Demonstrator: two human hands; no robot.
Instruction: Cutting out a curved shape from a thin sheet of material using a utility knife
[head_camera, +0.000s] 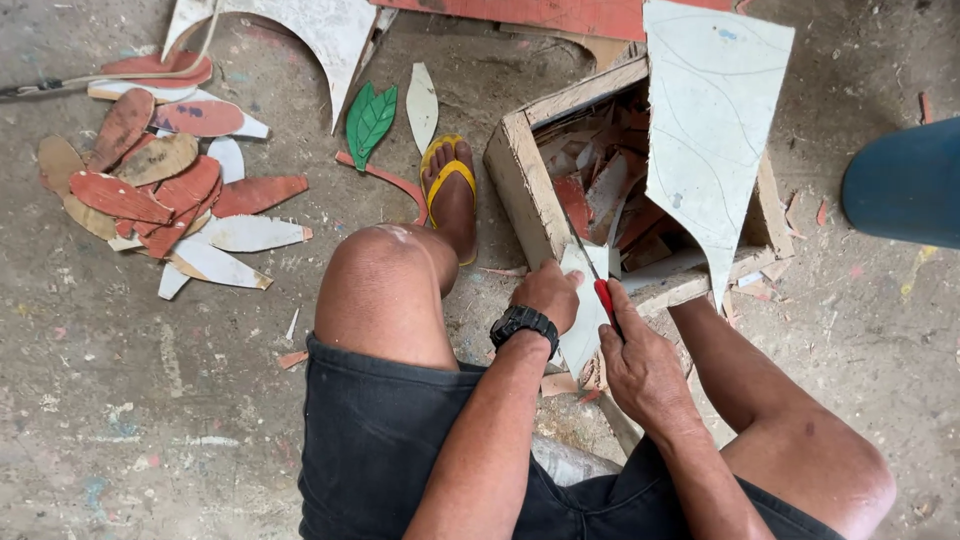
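Observation:
My left hand, with a black watch at the wrist, presses down on a pale leaf-shaped cutout resting on the near edge of a wooden box frame. My right hand grips a red-handled knife; its thin blade runs up and left along the cutout's edge. A large white sheet with drawn curved lines leans over the box.
A pile of red, brown and white leaf-shaped cutouts lies on the concrete floor at left. A green leaf shape and a white one lie near my sandalled foot. Scraps fill the box. A blue drum stands at right.

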